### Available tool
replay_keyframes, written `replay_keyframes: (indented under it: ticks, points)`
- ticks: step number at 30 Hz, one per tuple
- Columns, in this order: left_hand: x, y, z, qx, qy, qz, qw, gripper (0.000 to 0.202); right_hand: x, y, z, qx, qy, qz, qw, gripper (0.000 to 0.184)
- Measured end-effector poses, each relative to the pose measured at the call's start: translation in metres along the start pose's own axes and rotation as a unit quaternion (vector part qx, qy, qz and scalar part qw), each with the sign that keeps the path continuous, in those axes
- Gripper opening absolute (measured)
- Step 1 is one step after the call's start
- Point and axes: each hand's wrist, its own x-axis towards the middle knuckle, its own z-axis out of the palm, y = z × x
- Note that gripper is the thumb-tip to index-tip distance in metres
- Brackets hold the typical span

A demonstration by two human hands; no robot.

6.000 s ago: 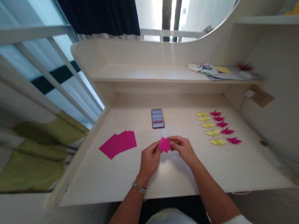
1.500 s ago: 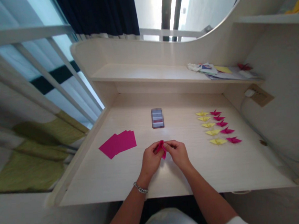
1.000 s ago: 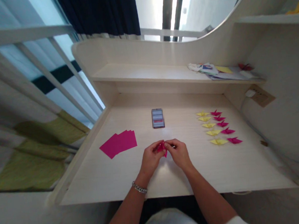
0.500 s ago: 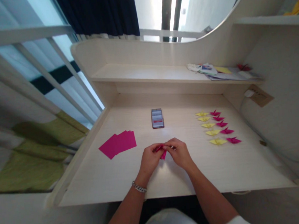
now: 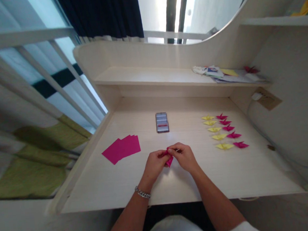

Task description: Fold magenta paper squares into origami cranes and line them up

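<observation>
The pink paper is pinched mid-fold by left hand and right hand (near the desk front edge); aligned creasing is needed.

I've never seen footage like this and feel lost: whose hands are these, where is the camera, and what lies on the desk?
No machine here: these are a person's two bare hands, filmed by one camera worn on the head, looking forward and down. The left hand and right hand pinch one small folded pink paper between them, over the desk. On it lie fanned pink sheets at left, a phone in the middle, and at right a row of yellow folded figures beside a row of pink folded figures.
</observation>
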Motion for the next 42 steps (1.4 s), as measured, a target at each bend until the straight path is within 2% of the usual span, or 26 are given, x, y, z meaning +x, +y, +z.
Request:
replay_keyframes:
  ticks: [3,8,16,19,26,31,42]
  points:
    - [0.000,0.000,0.000,-0.014,0.009,-0.003,1.000,0.020,0.000,0.001,-0.001,0.011,-0.004,0.004,1.000,0.018]
    - [0.004,-0.005,0.000,-0.044,0.044,0.008,0.998,0.022,-0.001,0.009,-0.002,0.017,0.027,0.030,0.999,0.020]
    - [0.006,-0.012,-0.003,0.008,0.079,0.065,0.995,0.032,-0.003,0.017,0.002,0.036,0.016,0.061,0.997,0.015]
    - [0.004,-0.009,-0.003,0.010,0.062,0.073,0.995,0.031,-0.002,0.017,0.002,0.054,0.012,0.062,0.997,0.018]
    - [0.001,-0.001,-0.008,-0.035,0.015,0.093,0.995,0.034,0.001,0.019,0.003,0.182,-0.050,0.087,0.978,0.030]
    - [0.001,-0.002,-0.011,-0.097,-0.013,0.065,0.993,0.049,0.002,0.018,0.001,0.182,-0.049,0.079,0.979,0.024]
    - [-0.001,-0.002,-0.012,-0.117,-0.008,0.061,0.991,0.052,-0.002,0.019,-0.005,0.118,-0.056,0.011,0.991,0.022]
